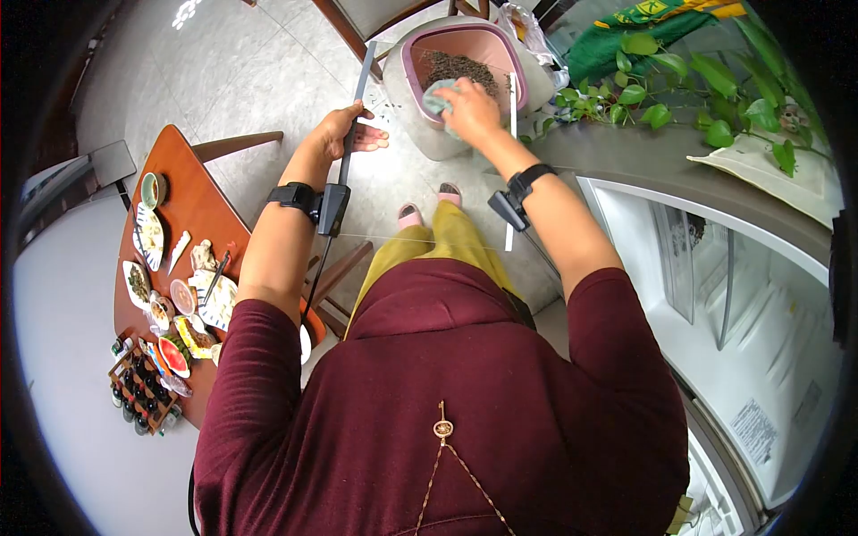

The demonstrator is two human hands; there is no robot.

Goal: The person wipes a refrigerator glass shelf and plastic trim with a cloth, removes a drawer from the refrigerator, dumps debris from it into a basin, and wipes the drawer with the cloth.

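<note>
My left hand (344,129) holds a clear panel by its grey edge strip (361,80), thumb on the strip and fingers underneath. A white strip (511,161) runs along the panel's right side. On the panel, my right hand (472,109) presses a grey-green cloth (440,96), its fingers bent over it. Beneath and beyond lies a pink bin (413,67) with dark, grainy matter inside, seen partly through the panel.
An open fridge (617,210) with clear shelves stands at the right, below a leafy plant (657,116). At the left is a wooden table (192,170) with dishes, a watermelon piece and a bottle rack (143,389). Chair legs (344,268) are near my left arm.
</note>
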